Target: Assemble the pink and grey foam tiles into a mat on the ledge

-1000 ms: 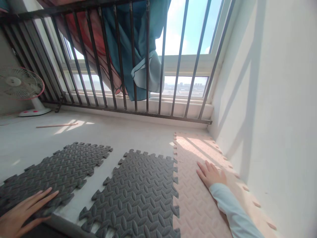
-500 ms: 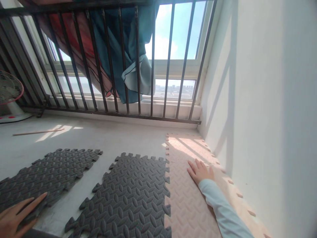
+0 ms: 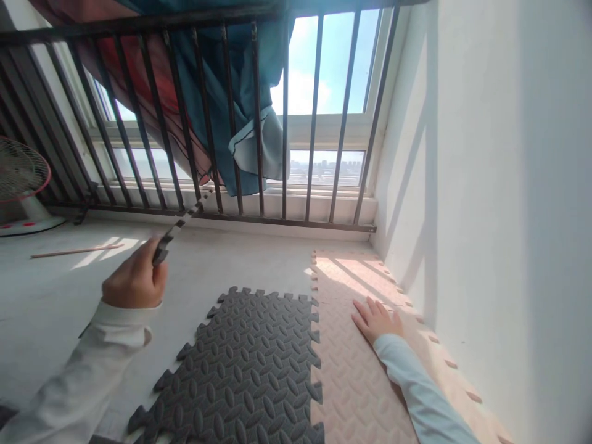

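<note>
Foam tiles cover the lower middle and right of the frame, laid on a pale floor (image 3: 259, 259). The left hand (image 3: 134, 282), at centre left, is closed into a fist around the near edge of a grey tile (image 3: 178, 229) held up edge-on, so it shows only as a thin toothed strip running up and to the right from the fingers (image 3: 155, 271) toward the railing (image 3: 222, 123). Its long axis points away from the person, toward the window.

Below and to the right of that hand lies a second grey tile (image 3: 250, 370), flat on the floor, its right edge meeting the pink tile (image 3: 351, 382). The right hand (image 3: 377, 319) rests palm down on the pink tile, fingers spread and flat, gripping nothing. The pink tile runs along the wall (image 3: 485, 185) at the right.

The left hand is the nearer one to the bare floor left of the laid grey tile. A fan (image 3: 21, 185) stands at the far left, with a thin stick (image 3: 76, 250) lying nearby. Cloth (image 3: 231, 92) hangs behind the railing.
</note>
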Demonstrator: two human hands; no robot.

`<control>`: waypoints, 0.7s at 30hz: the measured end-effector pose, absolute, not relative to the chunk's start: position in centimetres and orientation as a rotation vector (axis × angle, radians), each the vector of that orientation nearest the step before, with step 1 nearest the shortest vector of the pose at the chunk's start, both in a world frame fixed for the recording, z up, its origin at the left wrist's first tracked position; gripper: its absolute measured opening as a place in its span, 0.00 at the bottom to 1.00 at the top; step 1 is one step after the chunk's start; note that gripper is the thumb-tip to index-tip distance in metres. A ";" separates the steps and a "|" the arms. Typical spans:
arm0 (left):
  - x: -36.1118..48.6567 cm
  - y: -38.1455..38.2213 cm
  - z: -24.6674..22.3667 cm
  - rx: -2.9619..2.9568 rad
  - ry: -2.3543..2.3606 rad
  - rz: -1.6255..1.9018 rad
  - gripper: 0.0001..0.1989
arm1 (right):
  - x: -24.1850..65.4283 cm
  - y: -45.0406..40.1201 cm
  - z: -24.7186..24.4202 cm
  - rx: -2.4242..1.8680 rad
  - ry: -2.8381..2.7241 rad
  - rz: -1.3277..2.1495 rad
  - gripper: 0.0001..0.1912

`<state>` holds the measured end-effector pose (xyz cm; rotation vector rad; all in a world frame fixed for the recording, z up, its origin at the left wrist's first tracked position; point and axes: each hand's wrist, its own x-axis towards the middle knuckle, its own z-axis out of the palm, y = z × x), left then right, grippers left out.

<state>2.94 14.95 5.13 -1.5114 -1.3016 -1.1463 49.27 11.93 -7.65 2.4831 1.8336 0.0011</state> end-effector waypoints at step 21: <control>27.1 22.8 -8.3 -2.644 -1.063 -0.223 0.16 | 49.5 12.0 -7.7 2.475 1.843 0.023 0.25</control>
